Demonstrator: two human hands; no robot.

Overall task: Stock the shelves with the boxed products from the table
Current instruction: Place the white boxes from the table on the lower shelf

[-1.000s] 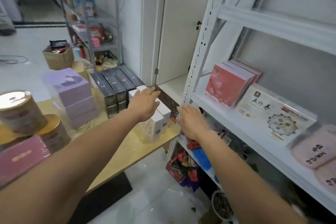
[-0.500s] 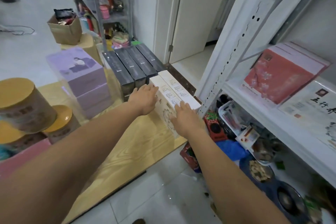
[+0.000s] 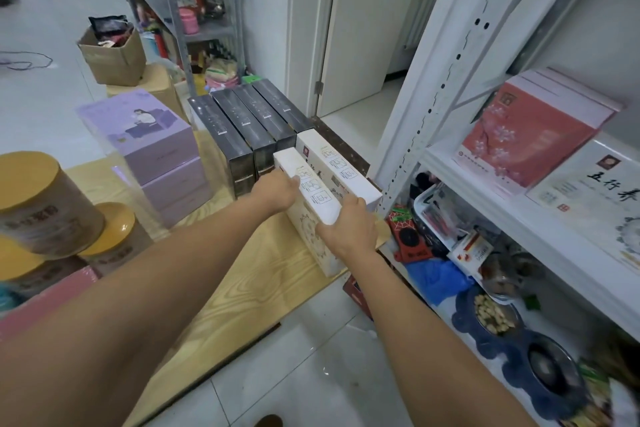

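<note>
White box (image 3: 316, 198) on wood-grain table (image 3: 242, 288) by white shelves (image 3: 512, 227), clamped between left hand (image 3: 277, 191) and right hand (image 3: 349, 227).

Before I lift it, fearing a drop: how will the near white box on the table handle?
Probably stiff: the near white box shows crisp edges under left hand and right hand. Standing on a narrow edge, it may tip. Its smooth faces could slip.

Light wooden table (image 3: 242, 281) carrying two white boxes (image 3: 337, 166) at its right corner, four dark boxes (image 3: 242, 128) just behind them, stacked lavender boxes (image 3: 156, 146), yellow-lidded tins (image 3: 41, 211) at left, white shelf (image 3: 485, 191) beside it bearing leaning red boxes (image 3: 526, 135)
</note>
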